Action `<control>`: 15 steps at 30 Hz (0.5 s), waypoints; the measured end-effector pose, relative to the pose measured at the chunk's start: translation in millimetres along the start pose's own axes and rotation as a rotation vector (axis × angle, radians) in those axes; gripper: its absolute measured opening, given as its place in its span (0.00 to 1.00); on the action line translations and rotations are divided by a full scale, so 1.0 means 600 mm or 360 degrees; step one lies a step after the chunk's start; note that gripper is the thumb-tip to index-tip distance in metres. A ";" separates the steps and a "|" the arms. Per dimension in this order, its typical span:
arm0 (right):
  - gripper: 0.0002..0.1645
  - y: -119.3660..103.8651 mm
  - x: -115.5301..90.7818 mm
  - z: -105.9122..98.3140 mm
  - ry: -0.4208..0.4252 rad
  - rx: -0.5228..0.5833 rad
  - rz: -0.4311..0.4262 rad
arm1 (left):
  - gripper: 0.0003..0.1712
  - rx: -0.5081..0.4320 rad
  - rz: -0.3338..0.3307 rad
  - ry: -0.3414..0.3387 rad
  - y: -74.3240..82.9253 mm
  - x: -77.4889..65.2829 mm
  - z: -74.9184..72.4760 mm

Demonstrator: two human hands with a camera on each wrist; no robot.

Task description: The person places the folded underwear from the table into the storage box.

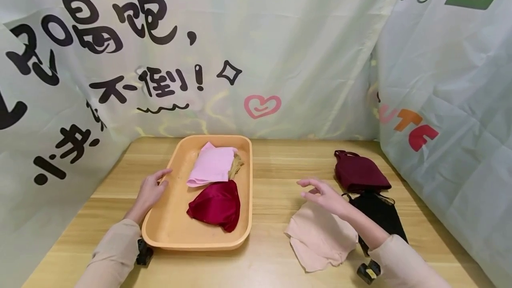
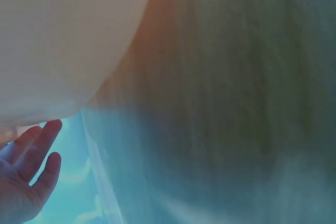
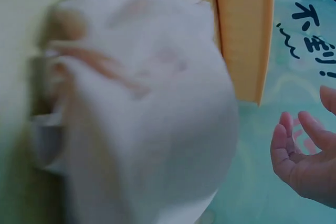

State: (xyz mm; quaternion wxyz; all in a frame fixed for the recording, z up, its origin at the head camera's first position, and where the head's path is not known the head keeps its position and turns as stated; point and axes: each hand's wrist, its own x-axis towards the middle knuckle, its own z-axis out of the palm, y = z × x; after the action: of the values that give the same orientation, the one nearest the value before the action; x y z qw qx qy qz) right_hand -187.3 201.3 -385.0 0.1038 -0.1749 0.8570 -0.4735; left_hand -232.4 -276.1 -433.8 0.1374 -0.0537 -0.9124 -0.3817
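Note:
My left hand (image 1: pixel 151 189) is at the left rim of the orange plastic tray (image 1: pixel 160 230), its fingers loosely extended; the head view does not settle whether they touch. Inside the tray lie a folded pink cloth (image 1: pixel 214 166), a tan piece of fabric (image 1: pixel 236 166) partly under it, and a shiny crimson satin garment (image 1: pixel 216 206). Above a crumpled beige garment (image 1: pixel 320 239) on the table hovers my right hand (image 1: pixel 324 197), fingers relaxed and holding nothing. In the right wrist view that hand (image 3: pixel 307 163) appears with bent, spread fingers.
At the right of the wooden table (image 1: pixel 272 163) lie a burgundy garment with a strap (image 1: pixel 360 172) and a black garment with thin straps (image 1: pixel 378 214), partly behind my right forearm. Printed fabric curtains (image 1: pixel 312 57) enclose the table at the back and sides.

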 end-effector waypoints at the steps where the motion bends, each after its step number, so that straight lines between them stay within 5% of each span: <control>1: 0.24 0.004 -0.004 0.000 -0.0006 -0.0023 -0.0003 | 0.19 -0.0006 0.0003 -0.0004 0.000 0.000 0.000; 15: 0.27 0.041 -0.038 -0.005 -0.0056 -0.0143 0.0001 | 0.20 -0.0094 -0.0015 -0.0028 -0.007 0.002 0.001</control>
State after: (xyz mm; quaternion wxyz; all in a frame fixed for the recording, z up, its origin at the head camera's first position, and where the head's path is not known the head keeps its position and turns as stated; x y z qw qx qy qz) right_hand -172.3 224.8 -403.9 0.1110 -0.1875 0.8755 -0.4314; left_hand -234.3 -278.7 -436.7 0.1260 -0.0569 -0.9022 -0.4086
